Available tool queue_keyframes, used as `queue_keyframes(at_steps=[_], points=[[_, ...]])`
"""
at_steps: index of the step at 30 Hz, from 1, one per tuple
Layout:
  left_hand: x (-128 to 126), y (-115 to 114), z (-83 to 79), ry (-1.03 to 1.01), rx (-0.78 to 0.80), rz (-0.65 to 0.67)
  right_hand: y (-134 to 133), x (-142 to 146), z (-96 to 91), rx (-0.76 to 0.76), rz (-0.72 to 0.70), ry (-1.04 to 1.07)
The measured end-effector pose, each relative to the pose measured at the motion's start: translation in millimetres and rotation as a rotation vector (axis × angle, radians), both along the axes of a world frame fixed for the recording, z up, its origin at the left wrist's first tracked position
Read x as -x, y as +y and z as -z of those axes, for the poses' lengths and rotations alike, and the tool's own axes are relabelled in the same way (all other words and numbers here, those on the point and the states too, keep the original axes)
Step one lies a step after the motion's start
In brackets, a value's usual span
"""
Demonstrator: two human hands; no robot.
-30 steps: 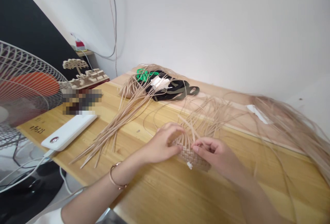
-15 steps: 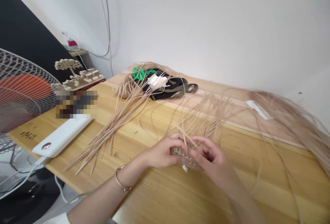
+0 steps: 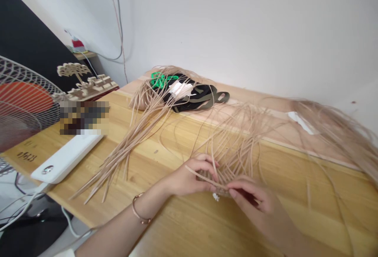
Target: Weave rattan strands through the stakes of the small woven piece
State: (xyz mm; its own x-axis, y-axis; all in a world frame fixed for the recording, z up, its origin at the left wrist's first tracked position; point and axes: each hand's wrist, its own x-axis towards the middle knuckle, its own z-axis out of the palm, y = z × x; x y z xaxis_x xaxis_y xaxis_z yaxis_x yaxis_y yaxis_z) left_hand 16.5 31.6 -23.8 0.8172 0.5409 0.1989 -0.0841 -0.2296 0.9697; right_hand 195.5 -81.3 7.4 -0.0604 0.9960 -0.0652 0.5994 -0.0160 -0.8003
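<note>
Head camera, at a wooden desk [image 3: 183,229]: a small woven piece [image 3: 220,189] sits near the middle of the desk, close to its front edge, pinned between two hands. The left hand [image 3: 189,178] curls shut round its left side. The right hand [image 3: 256,205], fingers drawn narrow, pinches at its right rim, where one strip [image 3: 195,171] seems to end.

A second ago that strip stood upright among the loose ends and more of the weave showed. Now it slants low across the left fingers, and the right hand has dropped down and to the right, covering most of the piece. It looks like one strand is being laid over and drawn sideways through the weave.

The loose ends [image 3: 236,142] fan up and away from the piece. A flat bundle of strips [image 3: 126,146] trails to the left, well apart from the hands, and a long sheaf [image 3: 333,131] lies along the right.

Bare wood lies in front of and to the right of the hands. The front edge is near the left forearm and its bracelet [image 3: 140,214]. A white box [image 3: 66,156] sits at the left edge, with a fan [image 3: 23,107] beyond it. A black bag [image 3: 191,93] lies against the wall.
</note>
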Motion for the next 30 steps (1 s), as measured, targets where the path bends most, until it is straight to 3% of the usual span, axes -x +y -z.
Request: queue_keyframes(at_steps=[8,22,30], points=[[0,-2,-0.3,-0.017,0.040,0.015,-3,0,7.6,-0.040,0.107,-0.069],[-2,-4,-1.8,0.020,0.077,-0.005,1,9,13.0,-0.107,0.133,-0.112],[-2,-4,-2.8,0.020,0.068,0.007,-1,15,13.7,-0.137,0.156,-0.036]])
